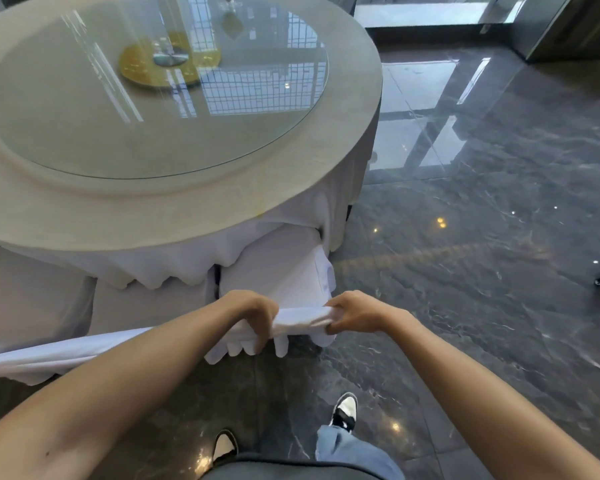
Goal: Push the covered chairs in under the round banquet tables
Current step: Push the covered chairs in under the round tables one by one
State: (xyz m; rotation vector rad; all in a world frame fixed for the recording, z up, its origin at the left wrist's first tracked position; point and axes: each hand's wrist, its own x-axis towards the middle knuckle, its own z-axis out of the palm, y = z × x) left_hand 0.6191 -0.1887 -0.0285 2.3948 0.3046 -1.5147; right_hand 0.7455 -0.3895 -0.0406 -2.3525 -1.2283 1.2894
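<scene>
- dark polished marble floor (pixel 482 271) with window glare; a round banquet table (pixel 326 174) in pale cloth fills the upper left.
- the covered chair (pixel 278 268) stands straight ahead, its seat partly beneath the table edge, its back toward the person.
- left hand (pixel 253 313) and right hand (pixel 352 313) are both clamped on the top rail, which runs left to right.
- the table lies directly beyond, so an even forward shove looks right; neither hand is nearer.
- another covered chair (pixel 32 299) sits to the left.
</scene>
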